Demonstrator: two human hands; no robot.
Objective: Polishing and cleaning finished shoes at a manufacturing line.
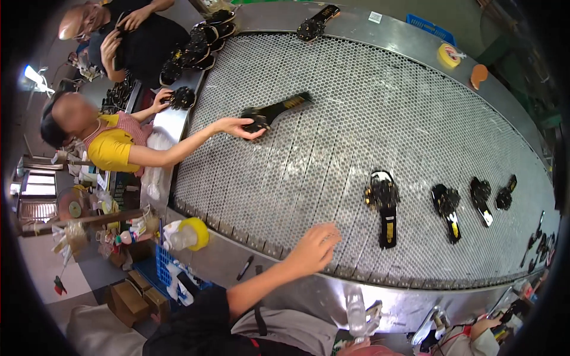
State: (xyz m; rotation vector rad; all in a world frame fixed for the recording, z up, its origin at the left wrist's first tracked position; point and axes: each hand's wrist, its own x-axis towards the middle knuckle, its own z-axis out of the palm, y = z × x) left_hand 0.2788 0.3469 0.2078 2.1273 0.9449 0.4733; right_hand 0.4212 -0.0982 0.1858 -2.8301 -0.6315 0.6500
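Note:
My left hand reaches over the near edge of a honeycomb-patterned metal conveyor. Its fingers are spread a little, and nothing shows in them. Right of it lies the nearest black sandal, with a dark ruffled strap and a gold patch on its insole; the hand is apart from it. At the lower edge a small part of my right hand shows, closed at the base of a clear plastic shape. Most of that hand is cut off. Across the belt, a co-worker's hand holds another black sandal.
Several more sandals lie farther right on the belt, and one sandal rests on the far rim. A yellow tape roll and a marker are on the near rim. Two co-workers are at the left; another person is at lower right.

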